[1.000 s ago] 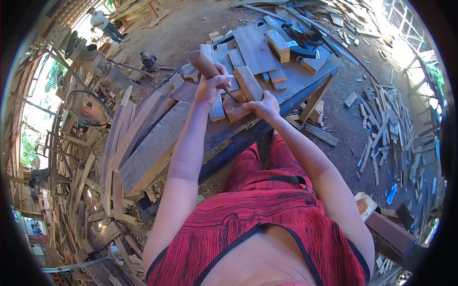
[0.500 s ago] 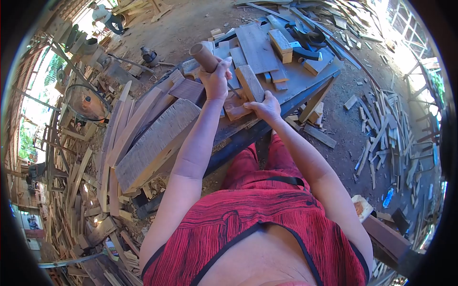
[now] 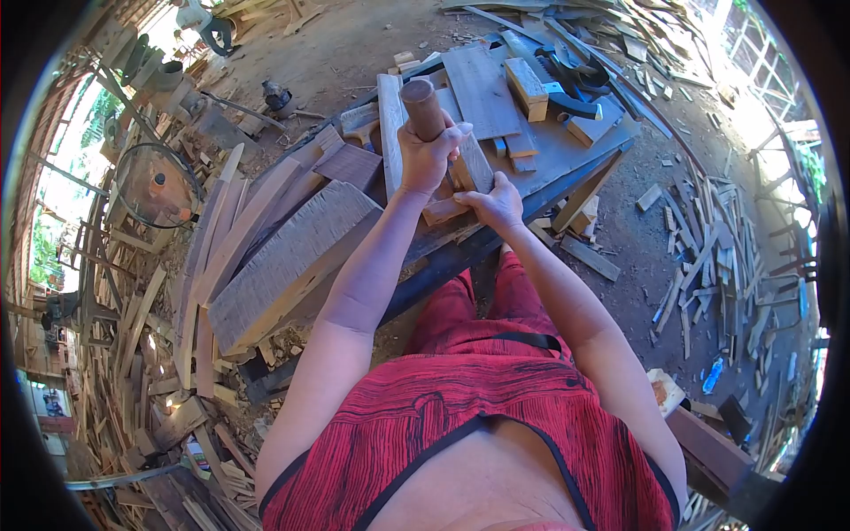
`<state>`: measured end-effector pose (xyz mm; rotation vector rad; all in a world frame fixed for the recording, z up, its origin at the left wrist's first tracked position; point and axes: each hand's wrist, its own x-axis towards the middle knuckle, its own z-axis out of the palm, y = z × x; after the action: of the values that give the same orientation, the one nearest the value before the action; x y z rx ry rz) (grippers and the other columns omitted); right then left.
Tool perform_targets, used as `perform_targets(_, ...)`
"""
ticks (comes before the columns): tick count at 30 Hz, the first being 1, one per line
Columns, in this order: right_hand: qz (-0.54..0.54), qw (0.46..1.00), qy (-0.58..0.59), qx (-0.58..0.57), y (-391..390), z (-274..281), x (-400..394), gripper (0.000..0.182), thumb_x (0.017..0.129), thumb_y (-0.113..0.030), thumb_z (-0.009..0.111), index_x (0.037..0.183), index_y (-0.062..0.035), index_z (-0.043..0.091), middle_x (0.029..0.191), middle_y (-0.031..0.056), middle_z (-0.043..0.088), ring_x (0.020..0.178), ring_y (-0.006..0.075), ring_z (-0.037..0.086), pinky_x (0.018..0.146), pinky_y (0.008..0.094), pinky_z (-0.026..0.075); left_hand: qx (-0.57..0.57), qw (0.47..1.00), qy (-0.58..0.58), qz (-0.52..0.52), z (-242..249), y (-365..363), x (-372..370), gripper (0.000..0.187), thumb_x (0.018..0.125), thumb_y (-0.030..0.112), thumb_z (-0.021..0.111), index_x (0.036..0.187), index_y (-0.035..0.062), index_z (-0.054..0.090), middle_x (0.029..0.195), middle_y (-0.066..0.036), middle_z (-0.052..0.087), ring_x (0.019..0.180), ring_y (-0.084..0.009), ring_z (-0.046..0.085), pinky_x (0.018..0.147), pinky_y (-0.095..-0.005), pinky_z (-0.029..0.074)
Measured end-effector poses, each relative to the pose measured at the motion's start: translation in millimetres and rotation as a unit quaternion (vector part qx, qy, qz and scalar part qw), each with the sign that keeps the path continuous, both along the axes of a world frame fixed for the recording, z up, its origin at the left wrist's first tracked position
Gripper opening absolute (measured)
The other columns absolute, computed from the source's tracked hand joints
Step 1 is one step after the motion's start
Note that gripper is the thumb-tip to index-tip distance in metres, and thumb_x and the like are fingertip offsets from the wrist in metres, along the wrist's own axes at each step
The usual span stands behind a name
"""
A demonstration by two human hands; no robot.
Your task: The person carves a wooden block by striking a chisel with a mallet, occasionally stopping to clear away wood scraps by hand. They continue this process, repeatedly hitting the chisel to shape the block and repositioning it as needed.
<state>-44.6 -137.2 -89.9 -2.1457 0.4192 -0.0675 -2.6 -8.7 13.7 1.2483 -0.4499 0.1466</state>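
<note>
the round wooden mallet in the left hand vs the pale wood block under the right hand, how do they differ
The round brown wooden mallet is cylindrical and dark; the pale rectangular wood block is flat-sided and lighter. The mallet is gripped in the left hand and raised off the grey workbench; the block lies on the bench, steadied by the right hand. Both are wood, and each has a hand on it.

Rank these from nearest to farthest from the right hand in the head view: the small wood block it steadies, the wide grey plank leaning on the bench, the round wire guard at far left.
1. small wood block: touching the right hand, just to its left.
2. wide grey plank: farther left, leaning against the bench.
3. round wire guard: farthest, at the left edge among scrap wood.
</note>
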Motion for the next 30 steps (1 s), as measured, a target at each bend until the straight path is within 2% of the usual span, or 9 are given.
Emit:
perform_targets(8,-0.009,0.999,-0.03,-0.011,-0.9,-9.3,1.3,0.067,0.052,-0.053,0.079,0.089,-0.0011,0.058,0.087,0.0195,0.066,0.086,0.0343,0.065,0.076,0.0401,0.049,0.029,0.999,-0.013,0.0,-3.0,-7.8,-2.6,0.014,0.07,0.006,0.071,0.068,0.0063,0.058,0.059,0.0,0.055,0.047,-0.0061,0.05,0.046,-0.0207,0.04)
perform_targets(12,0.001,0.986,-0.06,0.158,-20.9,-18.1,12.8,0.058,0.053,-0.038,0.082,0.091,0.0004,0.06,0.079,0.013,0.065,0.073,0.0245,0.064,0.067,0.0347,0.049,0.014,1.0,-0.02,0.018,-5.1,-6.2,-4.3,0.014,0.07,0.005,0.071,0.068,0.0067,0.058,0.058,0.001,0.055,0.047,-0.0058,0.049,0.045,-0.0208,0.04)
perform_targets(16,0.039,0.956,-0.136,0.258,-41.2,98.5,0.4,0.036,0.065,-0.013,0.079,0.094,-0.0027,0.06,0.076,0.0022,0.06,0.064,0.0094,0.055,0.058,0.0261,0.045,0.022,0.999,0.002,0.023,-7.7,-6.4,-3.3,0.013,0.07,0.005,0.07,0.069,0.0063,0.058,0.059,0.0,0.055,0.047,-0.0055,0.05,0.045,-0.0209,0.04)
perform_targets(21,0.117,0.907,-0.353,0.198,-35.2,207.8,-27.8,0.04,0.067,-0.013,0.078,0.099,0.0006,0.058,0.082,0.0037,0.062,0.067,0.01,0.056,0.062,0.0263,0.046,0.06,0.998,-0.007,0.023,-4.2,-13.8,-6.0,0.013,0.07,0.005,0.07,0.071,0.0056,0.057,0.059,0.0,0.056,0.049,-0.0052,0.051,0.046,-0.0209,0.04)
perform_targets(23,0.159,0.904,-0.348,0.193,-38.5,202.8,-25.5,0.043,0.067,-0.014,0.077,0.102,0.0022,0.058,0.086,0.0044,0.062,0.07,0.0109,0.057,0.065,0.0259,0.046,0.071,0.997,0.015,0.001,-7.7,-13.9,-4.4,0.019,0.068,0.006,0.073,0.073,0.0065,0.055,0.065,0.002,0.056,0.056,-0.0058,0.05,0.052,-0.0235,0.043)
perform_targets(26,0.195,0.973,-0.109,-0.061,-48.7,218.1,-31.8,0.045,0.062,-0.021,0.079,0.093,0.0027,0.059,0.078,0.0046,0.062,0.068,0.0127,0.057,0.061,0.0278,0.044,0.065,0.998,-0.011,0.016,-15.9,-10.5,-3.3,0.019,0.067,0.006,0.072,0.074,0.0057,0.055,0.066,0.002,0.055,0.058,-0.0054,0.05,0.053,-0.0236,0.043)
perform_targets(27,0.192,0.973,-0.116,-0.062,-48.6,219.2,-34.0,0.045,0.062,-0.021,0.079,0.093,0.0027,0.059,0.078,0.0046,0.062,0.068,0.0127,0.057,0.061,0.0278,0.044,0.065,0.998,-0.018,0.013,-12.6,-10.2,-2.8,0.019,0.067,0.006,0.072,0.074,0.0057,0.055,0.066,0.002,0.055,0.058,-0.0054,0.05,0.053,-0.0236,0.043)
perform_targets(29,0.18,0.94,-0.249,0.147,-48.9,214.4,-37.3,0.046,0.061,-0.02,0.08,0.095,0.0029,0.058,0.076,0.005,0.061,0.07,0.0124,0.058,0.061,0.0271,0.044,0.055,0.998,0.023,0.01,-11.5,-9.6,-6.0,0.019,0.067,0.005,0.072,0.076,0.0044,0.056,0.066,0.002,0.056,0.058,-0.0057,0.05,0.053,-0.0238,0.043)
perform_targets(30,0.184,0.928,-0.256,0.197,-46.3,213.0,-39.0,0.05,0.064,-0.016,0.077,0.106,0.0036,0.058,0.087,0.0047,0.06,0.075,0.0112,0.057,0.068,0.0253,0.046,0.053,0.998,0.021,0.01,-12.2,-11.2,-6.3,0.019,0.067,0.005,0.072,0.076,0.0044,0.056,0.066,0.002,0.056,0.058,-0.0057,0.05,0.053,-0.0238,0.043)
